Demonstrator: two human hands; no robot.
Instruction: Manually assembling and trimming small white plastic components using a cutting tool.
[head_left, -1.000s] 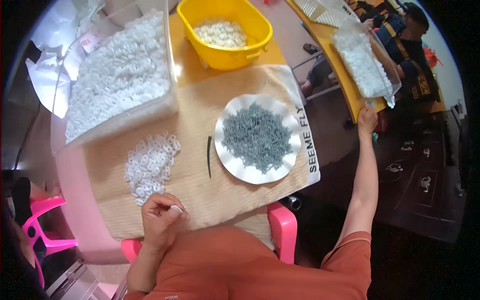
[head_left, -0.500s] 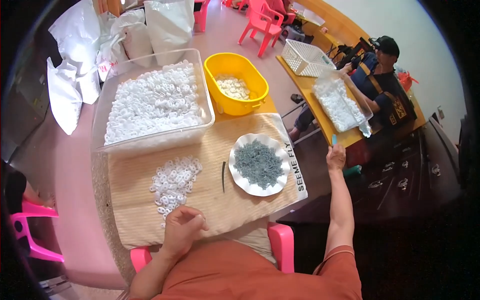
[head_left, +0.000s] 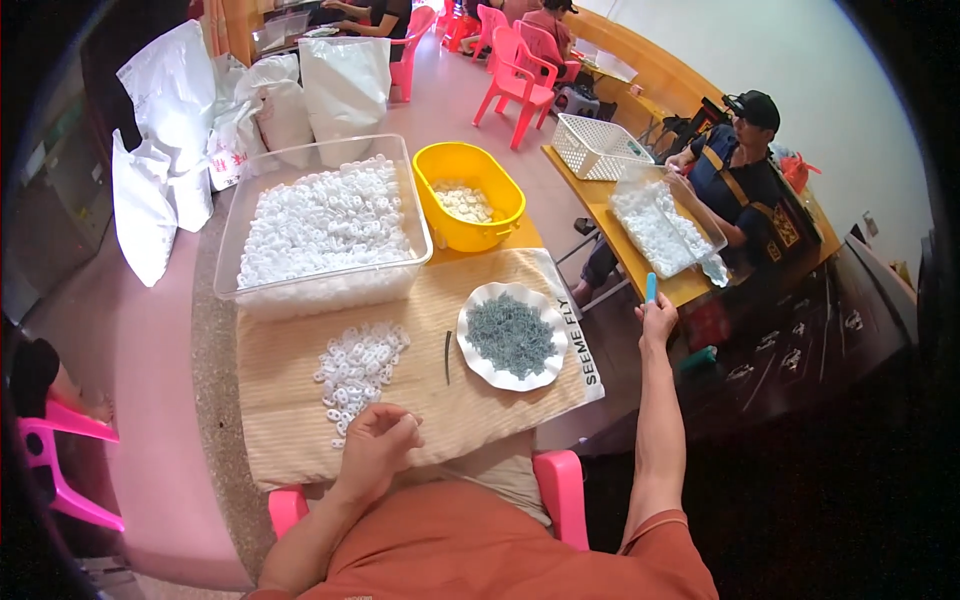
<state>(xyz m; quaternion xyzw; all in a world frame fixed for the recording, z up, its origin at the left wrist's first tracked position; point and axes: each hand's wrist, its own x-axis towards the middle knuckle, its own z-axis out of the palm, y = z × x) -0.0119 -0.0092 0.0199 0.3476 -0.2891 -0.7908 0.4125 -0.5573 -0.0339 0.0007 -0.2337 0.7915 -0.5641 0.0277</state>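
My left hand [head_left: 380,446] is closed, thumb against curled fingers, at the near edge of the cloth; whether anything is pinched in it I cannot make out. Just beyond it lies a loose pile of small white oval plastic pieces with holes [head_left: 358,368]. My right arm reaches out to the right, past the cloth. In its fist, my right hand [head_left: 656,322] grips a slim light-blue stick-like object [head_left: 651,288], pointing up. Between the hands, a white wavy-rimmed plate [head_left: 472,369] bears a heap of tiny grey-green wiry pieces [head_left: 512,334]. A thin black strip [head_left: 447,358] rests beside it.
A clear bin [head_left: 330,290] full of white pieces and a yellow tub [head_left: 470,160] stand at the back of the cloth [head_left: 290,430]. White sacks [head_left: 345,80] are behind. At right, a person [head_left: 735,180] sits at another table with a white basket [head_left: 600,150].
The view has tilted up, showing more of the far room. My right hand has turned so that the light-blue object shows more. My left hand stays closed by the pile.
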